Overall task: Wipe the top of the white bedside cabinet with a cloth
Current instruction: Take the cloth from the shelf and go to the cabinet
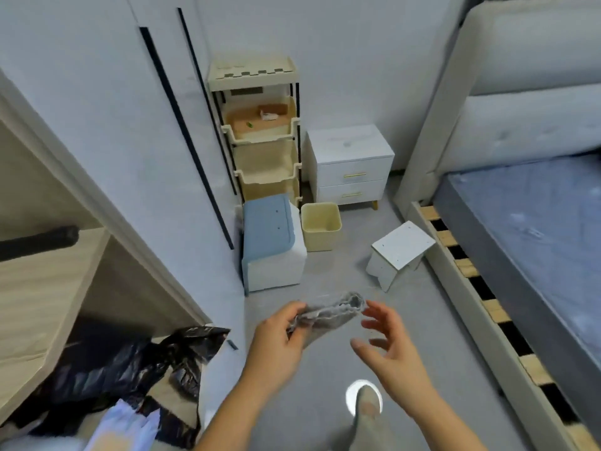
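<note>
The left hand (279, 336) is clamped on a crumpled grey cloth (328, 312) — the right hand (390, 346) beside it, fingers spread apart; the white bedside cabinet (351, 164) stands well ahead.

Bare grey floor (328, 271) runs open ahead of me to the white bedside cabinet (349, 148), whose top is uncluttered. A cream bin (321, 230) sits just before its left corner, a tipped white stool (399, 253) on the right by the bed frame (461, 278), a gap between them.
</note>
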